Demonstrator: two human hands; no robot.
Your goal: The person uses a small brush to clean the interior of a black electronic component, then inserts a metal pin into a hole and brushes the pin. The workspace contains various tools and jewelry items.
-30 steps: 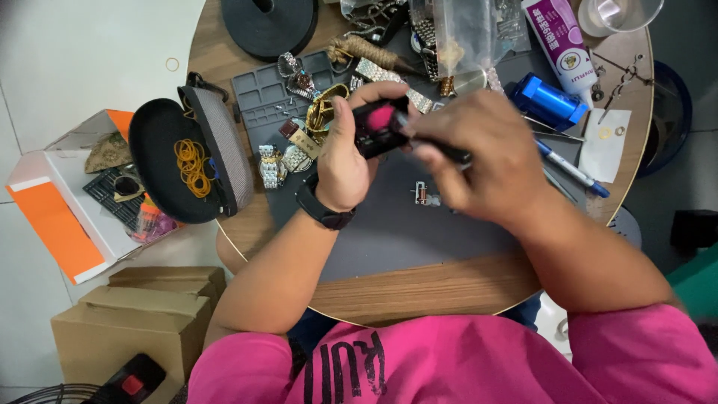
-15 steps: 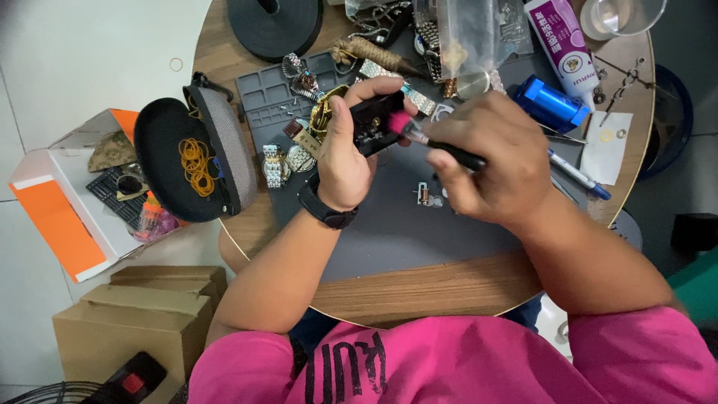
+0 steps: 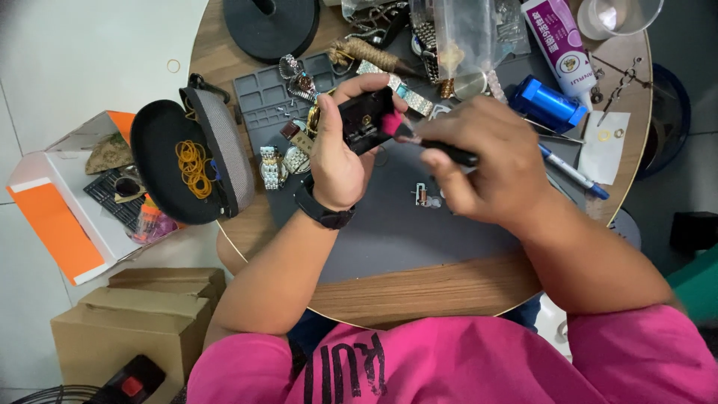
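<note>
Looking down from the head camera, a round wooden table (image 3: 449, 288) with a grey mat (image 3: 389, 232) is seen, and just above the mat a small black holder block (image 3: 364, 120) is pinched in the left hand (image 3: 338, 153), its grip pressed shut around the block. A slim black tool with a pink tip (image 3: 426, 141) is clasped in the right hand (image 3: 486, 164), fingers closed on it; its long axis runs leftward from that hand, the tip touching the block's right edge. Farther off, a blue cylinder (image 3: 546, 105) and a clear bag (image 3: 464, 37) are seen.
</note>
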